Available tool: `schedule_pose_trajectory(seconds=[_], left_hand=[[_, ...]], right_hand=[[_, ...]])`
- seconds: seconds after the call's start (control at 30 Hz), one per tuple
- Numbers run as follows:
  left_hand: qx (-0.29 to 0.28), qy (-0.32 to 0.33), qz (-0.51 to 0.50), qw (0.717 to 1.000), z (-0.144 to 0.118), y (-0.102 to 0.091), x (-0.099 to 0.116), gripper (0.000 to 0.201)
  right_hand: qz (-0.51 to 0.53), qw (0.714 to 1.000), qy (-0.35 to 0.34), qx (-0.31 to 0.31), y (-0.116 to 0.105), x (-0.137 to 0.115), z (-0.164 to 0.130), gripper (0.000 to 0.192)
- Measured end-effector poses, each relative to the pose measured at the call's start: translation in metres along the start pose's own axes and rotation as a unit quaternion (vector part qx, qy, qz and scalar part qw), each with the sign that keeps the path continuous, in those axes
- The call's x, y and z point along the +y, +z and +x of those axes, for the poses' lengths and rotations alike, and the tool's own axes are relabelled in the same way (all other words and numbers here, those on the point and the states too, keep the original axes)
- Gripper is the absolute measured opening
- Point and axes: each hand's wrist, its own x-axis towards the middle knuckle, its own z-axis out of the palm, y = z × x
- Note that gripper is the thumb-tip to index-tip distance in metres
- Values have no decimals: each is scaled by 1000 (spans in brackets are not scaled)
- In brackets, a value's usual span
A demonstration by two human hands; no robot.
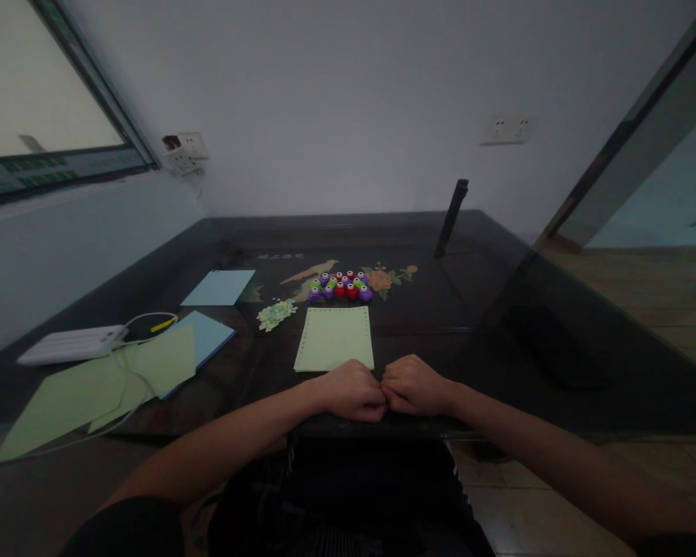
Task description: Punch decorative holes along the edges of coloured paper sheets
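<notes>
Left hand (353,391): your fingers are curled into a fist at the table (499,309) edge.
Right hand (414,385): fisted too, knuckles touching the left.
Green paper (335,339): flat, just beyond both fists.

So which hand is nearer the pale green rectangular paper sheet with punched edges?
Left hand, just below the pale green paper sheet; right hand sits off its lower right corner.

Faint pale characters on the dark table (441,309), just behind the coloured punches (339,285); too blurred to read.
</notes>
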Motion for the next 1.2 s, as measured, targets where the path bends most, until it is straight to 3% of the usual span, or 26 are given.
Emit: schedule_pose_trajectory(seconds=[1.2], left_hand=[[-3,-1,9,1000,0,2,0,23]], right_hand=[[-13,1000,-6,-4,0,0,1,28]])
